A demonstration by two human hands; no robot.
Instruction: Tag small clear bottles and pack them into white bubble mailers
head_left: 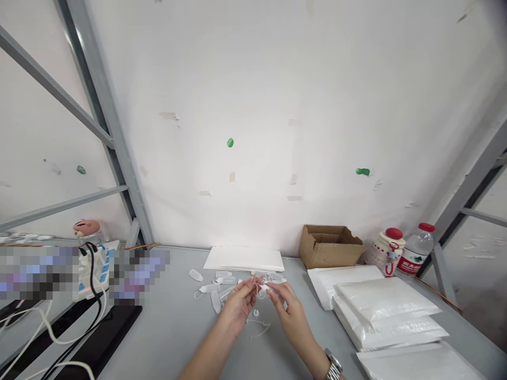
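Note:
My left hand (240, 305) and my right hand (288, 304) meet over the grey table, both with fingers pinched. Between their fingertips is a small white plastic piece with a thin loop (262, 290); its exact kind is too small to make out. Just beyond and to the left lie several small translucent plastic pouches or bottles, one of them a loose pouch (195, 275) and another a pouch with a loop (208, 288). More of them lie behind my right fingers, partly hidden. Below the hands rest a small white ring (255, 313) and a thin white strap (259, 330).
White sheets (243, 259) lie against the wall. An open cardboard box (330, 248), a lidded jar (386, 250) and a water bottle (415, 250) stand at back right. White padded packages (388, 301) are stacked in front. A power strip (93, 272) and cables occupy the left.

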